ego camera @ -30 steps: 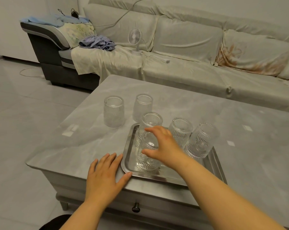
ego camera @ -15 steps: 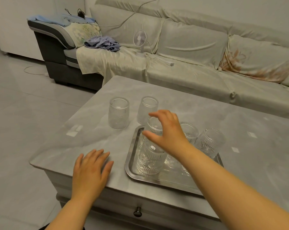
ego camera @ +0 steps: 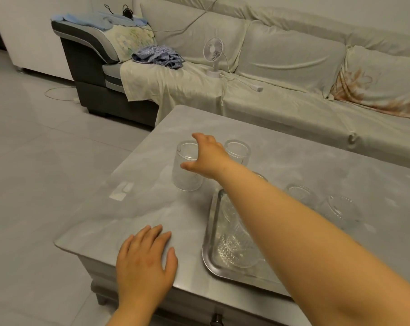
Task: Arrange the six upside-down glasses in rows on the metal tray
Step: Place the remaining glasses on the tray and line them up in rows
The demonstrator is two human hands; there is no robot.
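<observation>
Two ribbed clear glasses stand upside down on the grey table beyond the metal tray (ego camera: 208,241): the left glass (ego camera: 186,175) and the right glass (ego camera: 237,151). My right hand (ego camera: 206,156) hovers over the top of the left glass with its fingers spread, holding nothing. On the tray, a glass (ego camera: 234,248) stands at the near left and another behind it is mostly hidden by my forearm. Two more glasses (ego camera: 300,194) (ego camera: 340,208) stand along the tray's far side. My left hand (ego camera: 144,262) lies flat on the table, left of the tray.
The grey marble-look table (ego camera: 293,156) ends in a front edge just under my left hand. A sofa (ego camera: 281,74) with a small white fan (ego camera: 213,55) and a cable runs behind the table. Tiled floor lies to the left.
My right hand has left the tray's near-left glass and reached forward and left over the left glass on the table. My left hand drew back from the tray's edge.
</observation>
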